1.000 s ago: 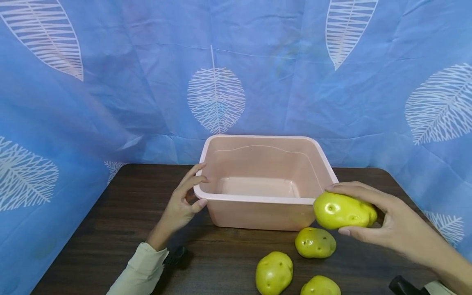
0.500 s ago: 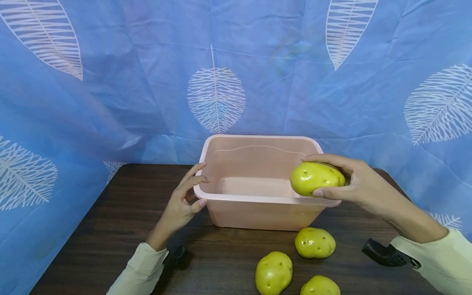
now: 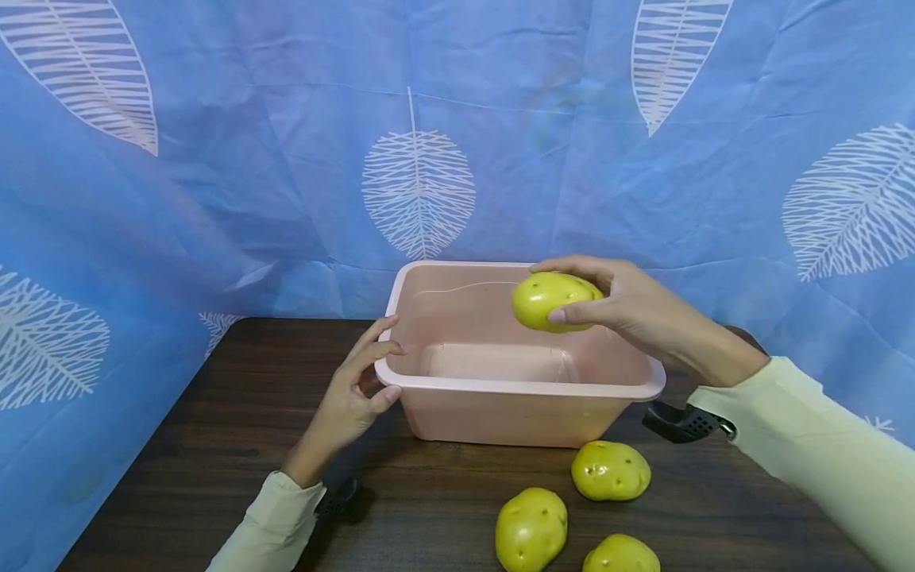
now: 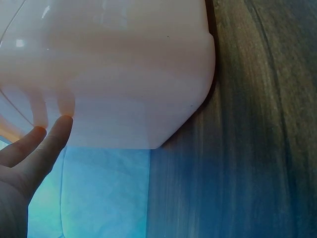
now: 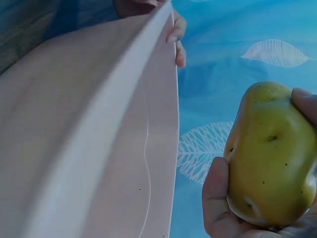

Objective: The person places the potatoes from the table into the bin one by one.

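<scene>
A glossy yellow-green potato [image 3: 550, 300], dotted with small eyes, is held in my right hand [image 3: 629, 306] above the pink plastic tub [image 3: 500, 387]. The thumb lies on its near side and the fingers on its far side; the right wrist view shows the potato [image 5: 272, 153] up close. My left hand [image 3: 350, 401] grips the tub's left front corner, fingers at the left rim and thumb at the front. Three similar potatoes lie on the table before the tub: one near its right front [image 3: 611, 471], another farther left [image 3: 531, 528], the third cut by the frame's bottom edge [image 3: 622, 554].
The dark wooden table [image 3: 214, 445] carries everything. Behind it and at both sides hangs a blue cloth [image 3: 286, 199] with white leaf prints, close to the tub's back. A black device [image 3: 686, 423] is strapped at the right wrist, low beside the tub's right end.
My right hand has carried the potato leftward and up, from beside the tub's right front corner to over its inside. The left hand and the other potatoes have stayed in place.
</scene>
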Demonstrator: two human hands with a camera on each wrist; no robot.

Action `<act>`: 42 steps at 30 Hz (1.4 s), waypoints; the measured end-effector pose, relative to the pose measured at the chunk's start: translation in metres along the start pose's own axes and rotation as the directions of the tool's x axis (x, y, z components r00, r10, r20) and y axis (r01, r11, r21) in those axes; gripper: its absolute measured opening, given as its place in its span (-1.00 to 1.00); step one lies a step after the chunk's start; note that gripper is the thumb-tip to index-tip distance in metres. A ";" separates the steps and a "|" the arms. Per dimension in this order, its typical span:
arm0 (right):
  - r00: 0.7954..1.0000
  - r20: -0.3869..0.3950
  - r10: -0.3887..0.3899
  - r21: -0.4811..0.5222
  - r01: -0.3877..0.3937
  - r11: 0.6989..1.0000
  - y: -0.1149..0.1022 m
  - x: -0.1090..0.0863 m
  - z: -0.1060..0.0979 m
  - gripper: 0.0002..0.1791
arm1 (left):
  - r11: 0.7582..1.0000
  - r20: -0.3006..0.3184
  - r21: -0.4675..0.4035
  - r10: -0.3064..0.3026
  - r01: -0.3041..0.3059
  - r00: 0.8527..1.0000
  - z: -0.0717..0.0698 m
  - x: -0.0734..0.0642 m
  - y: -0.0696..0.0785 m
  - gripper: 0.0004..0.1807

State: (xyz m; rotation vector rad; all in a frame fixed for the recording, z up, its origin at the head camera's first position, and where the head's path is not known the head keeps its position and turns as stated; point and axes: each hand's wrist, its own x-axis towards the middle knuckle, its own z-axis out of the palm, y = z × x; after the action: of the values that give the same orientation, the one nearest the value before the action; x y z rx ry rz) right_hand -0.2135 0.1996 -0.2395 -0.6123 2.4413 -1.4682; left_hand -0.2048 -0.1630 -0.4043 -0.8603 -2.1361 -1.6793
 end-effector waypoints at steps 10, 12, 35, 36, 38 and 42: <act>0.997 0.055 0.048 0.125 -0.055 0.991 -0.003 0.044 0.006 -0.35 | 1.000 0.001 0.017 -0.021 0.021 1.000 0.000 -0.001 0.001 -0.54; 0.997 0.060 0.054 0.136 -0.061 0.989 -0.003 0.052 0.008 -0.34 | 0.999 0.000 0.024 -0.022 0.022 1.000 0.000 -0.001 0.001 -0.53; 0.982 0.185 0.034 0.159 -0.064 0.985 0.016 0.131 0.048 -0.32 | 0.998 -0.011 0.029 -0.046 0.046 0.999 0.002 -0.004 0.001 -0.52; 0.981 0.191 0.039 0.164 -0.070 0.984 0.017 0.133 0.050 -0.32 | 0.999 -0.010 0.031 -0.044 0.044 0.999 0.002 -0.004 0.001 -0.52; 0.978 0.204 0.044 0.169 -0.080 0.982 0.020 0.135 0.054 -0.31 | 0.999 -0.006 0.030 -0.035 0.036 0.999 0.002 -0.003 0.001 -0.51; 0.969 0.241 0.051 0.146 -0.088 0.985 0.027 0.138 0.059 -0.34 | 0.999 -0.001 0.026 -0.024 0.024 1.000 0.002 -0.002 0.000 -0.50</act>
State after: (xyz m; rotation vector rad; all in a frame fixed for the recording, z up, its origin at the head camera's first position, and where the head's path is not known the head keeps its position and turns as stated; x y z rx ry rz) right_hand -0.3184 0.1010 -0.2886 -0.6220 2.1240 -1.4495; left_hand -0.2029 -0.1619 -0.4058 -0.8298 -2.1710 -1.6595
